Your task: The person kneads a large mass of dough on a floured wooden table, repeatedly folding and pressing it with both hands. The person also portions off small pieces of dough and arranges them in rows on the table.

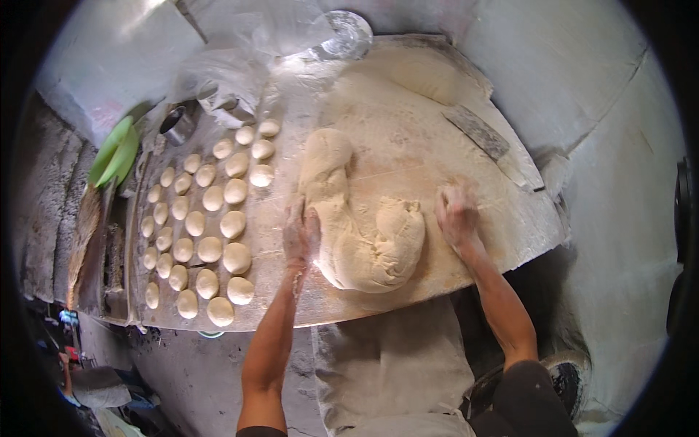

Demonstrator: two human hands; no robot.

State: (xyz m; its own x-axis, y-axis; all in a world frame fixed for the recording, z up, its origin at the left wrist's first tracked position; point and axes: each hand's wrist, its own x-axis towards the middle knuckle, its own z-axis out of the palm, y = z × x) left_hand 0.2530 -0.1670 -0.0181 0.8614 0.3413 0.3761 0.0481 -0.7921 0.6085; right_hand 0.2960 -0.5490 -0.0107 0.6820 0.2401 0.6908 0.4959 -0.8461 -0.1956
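A big mass of pale dough (pixel 371 257) lies bent in a U shape on the floured table (pixel 382 164). Its left arm is long and reaches away from me; the shorter right arm ends in a torn, wrinkled lump. My left hand (pixel 300 232) rests against the dough's left side, thumb and fingers apart, gripping nothing that I can see. To the right of the dough, apart from it, my right hand (pixel 458 213) is low over the tabletop. Motion blurs its curled fingers, so whether anything is in them is unclear.
Several dough balls (pixel 209 249) sit in rows on the left. A metal cup (pixel 177 125), clear plastic sheeting (pixel 224 76) and a green plastic bowl (pixel 116 153) are beyond them. A flat, worn slab (pixel 478 131) lies at the far right, near another dough piece (pixel 426 79).
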